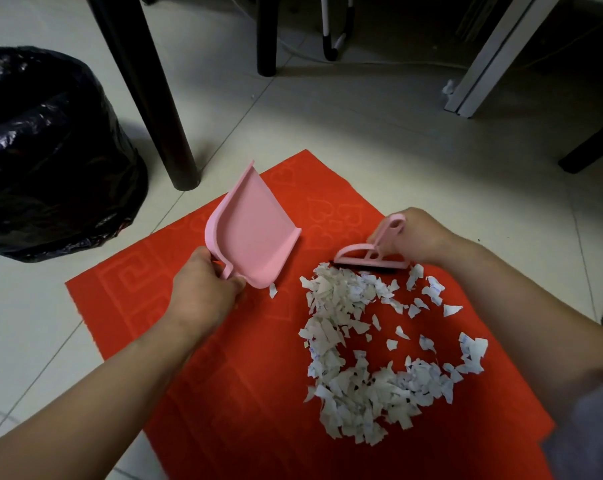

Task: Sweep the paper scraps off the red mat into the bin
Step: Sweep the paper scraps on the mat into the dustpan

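- The left hand (203, 289) has its grip closed round the handle of the pink dustpan (250, 226), which is tilted up off the red mat (224, 375), its pan empty and its open mouth facing right.
- The right hand (421, 237) has its grip closed round the handle of the pink brush (369, 258), bristles down at the 12 o'clock edge of the paper scraps (359, 358).
- The scraps lie on the mat's right half in a loose ring, thickest from 6 to 9 o'clock, with stray bits towards 2 and 3 o'clock; one bit sits just below the dustpan.
- The bin (51, 150), lined with a black bag, stands on the floor at 10 o'clock from the mat, well apart from the pile.
- Judged step: gathering the scraps. It would go best with the dustpan lip pressed flat on the mat at the pile's 9 o'clock side, and short, light brush strokes pulling the outliers in first.
- Likely risk: fast strokes could flick the light paper onto the floor tiles.
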Tool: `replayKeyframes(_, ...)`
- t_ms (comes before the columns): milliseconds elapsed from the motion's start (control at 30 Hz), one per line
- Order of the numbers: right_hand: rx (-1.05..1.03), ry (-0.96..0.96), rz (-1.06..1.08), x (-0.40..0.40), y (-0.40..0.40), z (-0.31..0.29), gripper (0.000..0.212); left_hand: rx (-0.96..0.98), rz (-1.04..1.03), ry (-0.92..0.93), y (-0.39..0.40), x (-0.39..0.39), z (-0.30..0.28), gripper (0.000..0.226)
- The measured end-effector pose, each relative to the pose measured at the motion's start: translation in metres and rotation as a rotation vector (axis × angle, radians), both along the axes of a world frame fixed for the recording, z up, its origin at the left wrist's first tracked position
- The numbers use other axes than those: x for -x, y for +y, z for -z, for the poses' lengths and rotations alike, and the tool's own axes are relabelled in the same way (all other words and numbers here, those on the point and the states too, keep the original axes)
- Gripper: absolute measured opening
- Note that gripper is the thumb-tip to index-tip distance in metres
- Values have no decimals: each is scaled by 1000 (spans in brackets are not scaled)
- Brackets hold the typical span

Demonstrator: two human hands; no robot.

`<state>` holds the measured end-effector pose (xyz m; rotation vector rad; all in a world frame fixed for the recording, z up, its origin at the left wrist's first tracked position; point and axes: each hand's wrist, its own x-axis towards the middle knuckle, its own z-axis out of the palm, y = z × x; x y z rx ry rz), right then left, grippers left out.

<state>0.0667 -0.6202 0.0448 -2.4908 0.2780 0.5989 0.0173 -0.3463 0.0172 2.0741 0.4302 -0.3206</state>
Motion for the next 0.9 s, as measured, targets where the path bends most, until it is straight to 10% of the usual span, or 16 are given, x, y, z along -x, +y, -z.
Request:
replayKeyframes(467, -683, -98, 478, 33, 65, 5, 20, -2, -79, 3, 17, 10, -2, 25)
replayKeyframes(900, -391, -218, 255, 63, 94, 48, 17, 15, -88, -10, 25, 12, -8, 25)
